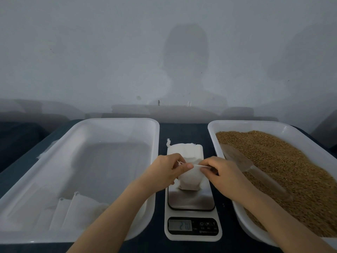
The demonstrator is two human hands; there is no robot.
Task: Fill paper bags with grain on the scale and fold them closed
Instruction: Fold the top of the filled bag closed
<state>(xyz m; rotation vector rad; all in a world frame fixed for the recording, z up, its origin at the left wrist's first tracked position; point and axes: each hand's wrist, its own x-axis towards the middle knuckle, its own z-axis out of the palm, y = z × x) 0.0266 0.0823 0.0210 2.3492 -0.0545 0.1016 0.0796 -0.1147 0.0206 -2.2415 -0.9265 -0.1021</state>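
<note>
Far left, a white tray (113, 121) sits on the dark tabletop (182, 130). In its near corner lie a few pale filled bags (78, 212); they blend into the plastic, so their number is hard to tell, and the left forearm hides the tray's near right corner.

The left hand (164, 170) pinches the left top edge of a small white bag (188, 179) between thumb and curled fingers. The bag stands on the steel plate of the scale (191, 199), between the two trays. Its mouth is covered by fingers, so whether it is folded cannot be told. The display (180, 225) is dim; its digits look like 210 but are hard to read. Just behind the scale lies a stack of empty bags (182, 148), its near end hidden by the hands.

The right hand (226, 174) pinches the bag's right top edge with its fingertips. Beside it, a translucent scoop (238, 157) rests in the grain (291, 161) that fills the second tray (255, 123); its handle fades into the kernels. That tray's near right corner is cut off by the frame.
</note>
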